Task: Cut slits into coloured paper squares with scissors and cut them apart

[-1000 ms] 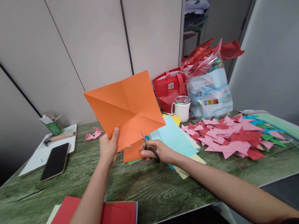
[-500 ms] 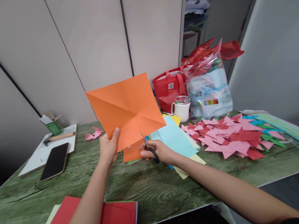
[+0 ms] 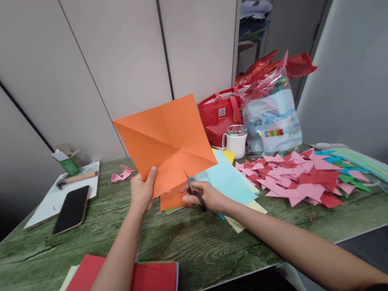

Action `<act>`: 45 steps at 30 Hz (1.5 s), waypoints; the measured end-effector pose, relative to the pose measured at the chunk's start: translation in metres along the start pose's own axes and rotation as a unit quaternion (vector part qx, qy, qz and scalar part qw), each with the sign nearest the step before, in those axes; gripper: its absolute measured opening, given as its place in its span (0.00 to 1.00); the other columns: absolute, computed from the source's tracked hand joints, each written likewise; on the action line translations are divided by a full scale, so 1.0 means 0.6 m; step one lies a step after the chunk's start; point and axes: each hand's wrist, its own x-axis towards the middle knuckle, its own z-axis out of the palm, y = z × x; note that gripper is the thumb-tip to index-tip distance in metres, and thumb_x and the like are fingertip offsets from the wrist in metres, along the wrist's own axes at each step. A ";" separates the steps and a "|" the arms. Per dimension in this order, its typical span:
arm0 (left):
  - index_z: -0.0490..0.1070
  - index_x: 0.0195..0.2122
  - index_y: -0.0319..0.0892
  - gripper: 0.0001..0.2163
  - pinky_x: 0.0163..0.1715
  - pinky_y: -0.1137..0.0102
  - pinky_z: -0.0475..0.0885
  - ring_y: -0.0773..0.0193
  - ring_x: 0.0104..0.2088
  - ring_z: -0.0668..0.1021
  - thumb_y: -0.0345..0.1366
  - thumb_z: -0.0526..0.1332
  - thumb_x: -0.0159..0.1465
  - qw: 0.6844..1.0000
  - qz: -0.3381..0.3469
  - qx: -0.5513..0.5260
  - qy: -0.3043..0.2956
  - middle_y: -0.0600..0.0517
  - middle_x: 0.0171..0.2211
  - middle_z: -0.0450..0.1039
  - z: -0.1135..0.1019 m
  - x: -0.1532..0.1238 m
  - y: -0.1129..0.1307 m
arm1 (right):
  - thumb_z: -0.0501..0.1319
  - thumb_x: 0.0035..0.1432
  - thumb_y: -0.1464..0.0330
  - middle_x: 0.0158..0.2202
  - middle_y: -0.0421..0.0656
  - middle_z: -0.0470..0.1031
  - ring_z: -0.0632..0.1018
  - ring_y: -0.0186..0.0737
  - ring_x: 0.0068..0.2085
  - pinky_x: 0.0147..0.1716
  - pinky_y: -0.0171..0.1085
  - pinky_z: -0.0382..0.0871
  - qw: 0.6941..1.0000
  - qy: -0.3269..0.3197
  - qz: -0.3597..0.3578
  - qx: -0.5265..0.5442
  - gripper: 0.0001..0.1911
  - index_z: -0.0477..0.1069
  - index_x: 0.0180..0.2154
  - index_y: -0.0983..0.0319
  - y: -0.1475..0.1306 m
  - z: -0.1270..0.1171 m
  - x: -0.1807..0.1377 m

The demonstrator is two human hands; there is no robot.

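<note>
My left hand point(image 3: 143, 190) pinches the lower left corner of a creased orange sheet of paper point(image 3: 169, 142), thumb in front, holding it up above the table. In my right hand point(image 3: 203, 194) is a pair of scissors with black handles point(image 3: 197, 197). Its blades point upward at the sheet's lower edge, overlapping it near the middle. Behind that hand, a second orange piece of paper point(image 3: 171, 200) lies on the table. Light blue sheets point(image 3: 225, 175) spread out just right of the scissors.
Folded pink and red paper pieces point(image 3: 293, 177) are heaped at the right. A white mug point(image 3: 236, 143) and a red bag point(image 3: 219, 117) stand behind. To the left lie a phone point(image 3: 72, 210) and a hammer point(image 3: 78, 178). Red sheets point(image 3: 153, 288) rest near the front edge.
The orange sheet has shifted slightly to the right, along with a small movement of my left hand. The scissors stay at its lower edge.
</note>
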 end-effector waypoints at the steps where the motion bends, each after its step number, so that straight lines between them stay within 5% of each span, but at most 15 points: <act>1: 0.72 0.29 0.36 0.17 0.21 0.71 0.69 0.61 0.26 0.75 0.44 0.66 0.42 1.000 0.000 -0.001 -0.002 0.48 0.25 0.74 0.000 0.000 0.000 | 0.64 0.39 0.58 0.20 0.35 0.64 0.67 0.31 0.24 0.27 0.34 0.62 1.000 0.002 0.000 -0.006 0.22 0.66 0.35 0.64 -0.001 0.000 0.000; 37: 0.70 0.31 0.35 0.16 0.18 0.73 0.70 0.66 0.21 0.73 0.41 0.65 0.45 0.999 -0.006 -0.023 -0.027 0.51 0.25 0.73 0.001 -0.005 0.003 | 0.63 0.41 0.59 0.17 0.34 0.63 0.65 0.27 0.17 0.18 0.30 0.61 1.000 0.013 -0.026 0.002 0.16 0.66 0.28 0.65 0.013 -0.002 0.002; 45: 0.71 0.28 0.35 0.15 0.18 0.73 0.70 0.67 0.20 0.73 0.41 0.65 0.44 1.000 -0.016 -0.001 -0.019 0.52 0.23 0.73 0.003 -0.006 0.001 | 0.64 0.40 0.59 0.17 0.34 0.66 0.68 0.30 0.20 0.23 0.32 0.63 0.999 0.036 -0.012 0.012 0.20 0.65 0.33 0.65 0.013 0.003 0.005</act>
